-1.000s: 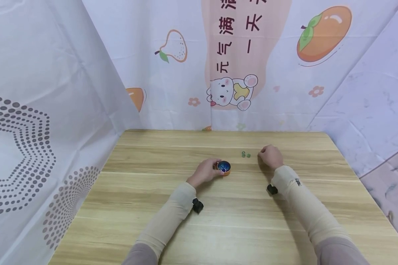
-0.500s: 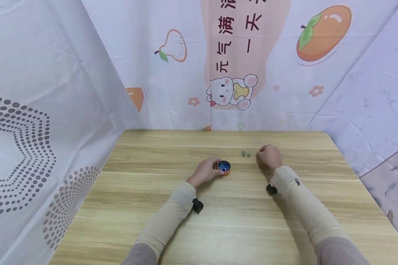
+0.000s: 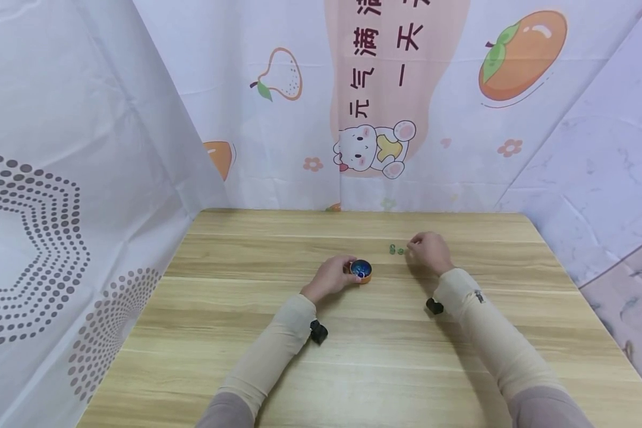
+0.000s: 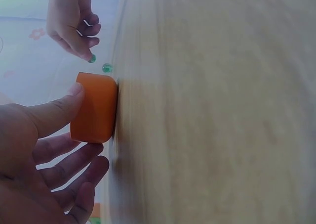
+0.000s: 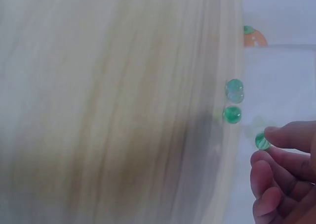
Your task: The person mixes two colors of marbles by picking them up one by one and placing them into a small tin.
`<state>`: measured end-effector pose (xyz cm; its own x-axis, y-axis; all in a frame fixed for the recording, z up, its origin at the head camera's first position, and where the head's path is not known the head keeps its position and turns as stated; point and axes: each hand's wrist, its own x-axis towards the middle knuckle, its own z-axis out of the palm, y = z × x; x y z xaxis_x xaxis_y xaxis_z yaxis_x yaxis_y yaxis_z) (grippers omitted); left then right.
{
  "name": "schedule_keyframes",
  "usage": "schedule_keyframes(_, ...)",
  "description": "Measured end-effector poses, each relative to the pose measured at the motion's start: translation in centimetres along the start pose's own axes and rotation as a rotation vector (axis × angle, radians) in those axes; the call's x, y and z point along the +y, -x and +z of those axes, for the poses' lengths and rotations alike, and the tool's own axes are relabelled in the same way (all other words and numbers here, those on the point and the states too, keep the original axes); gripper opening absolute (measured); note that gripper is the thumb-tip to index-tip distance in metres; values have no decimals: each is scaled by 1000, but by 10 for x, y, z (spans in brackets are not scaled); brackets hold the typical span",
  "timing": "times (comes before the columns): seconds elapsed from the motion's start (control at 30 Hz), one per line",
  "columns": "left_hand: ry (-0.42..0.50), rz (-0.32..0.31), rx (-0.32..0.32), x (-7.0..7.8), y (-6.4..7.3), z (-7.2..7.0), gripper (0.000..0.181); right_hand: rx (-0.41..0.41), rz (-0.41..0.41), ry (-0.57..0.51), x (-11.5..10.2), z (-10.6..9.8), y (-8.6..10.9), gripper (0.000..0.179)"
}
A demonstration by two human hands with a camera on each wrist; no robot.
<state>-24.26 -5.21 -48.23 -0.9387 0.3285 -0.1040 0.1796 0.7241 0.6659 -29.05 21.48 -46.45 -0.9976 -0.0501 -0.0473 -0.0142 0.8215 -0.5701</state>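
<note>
My left hand [image 3: 330, 278] holds a small round bowl [image 4: 96, 108], orange outside and dark blue inside, upright on the table. In the left wrist view its thumb [image 4: 59, 110] lies on the bowl's rim, with fingers round the far side. Something dark blue sits inside the bowl, too small to make out. Farther right, my right hand [image 3: 430, 252] pinches a green glass marble [image 5: 262, 141] between thumb and forefinger, raised off the wood. Loose green marbles [image 5: 232, 114] rest on the table just left of that hand, two of them close together.
The wood-grain table [image 3: 278, 238] ends at the back against a printed cloth [image 3: 294, 131]. Another cloth [image 3: 85, 178] with grey dots hangs at the left. Each wrist carries a small black camera [image 3: 318, 331].
My right hand has moved a little left, nearer the loose marbles, and the marble in its fingertips now shows. The left hand and bowl have stayed in place.
</note>
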Motion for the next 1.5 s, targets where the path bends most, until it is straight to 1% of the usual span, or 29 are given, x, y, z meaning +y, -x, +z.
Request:
schedule_keyframes(0.27, 7, 1, 0, -2, 0, 1, 55, -8, -36, -38, -13, 3, 6, 27)
schedule_keyframes(0.4, 11, 1, -1, -2, 1, 0, 55, 15, -77, -31, -18, 5, 7, 25)
schedule_keyframes(0.53, 13, 0, 2, -1, 0, -1, 55, 55, -133, -7, -22, 8, 8, 24)
schedule_keyframes(0.7, 18, 0, 6, -2, -1, -1, 55, 73, -160, 6, -27, 11, 10, 22)
schedule_keyframes(0.97, 23, 14, 5, -4, -1, -1, 55, 50, -185, -3, -33, 19, 15, 23)
schedule_keyframes(1.13, 26, 11, 5, -4, -1, -1, 55, 45, -199, -2, -38, 24, 15, 21)
schedule_keyframes(1.33, 23, 4, 3, -2, -1, -1, 55, 5, -212, -22, -43, 27, 18, 20)
schedule_keyframes(1.5, 15, 4, 8, -1, 0, -1, 53, -6, -242, -22, -46, 31, 19, 19)
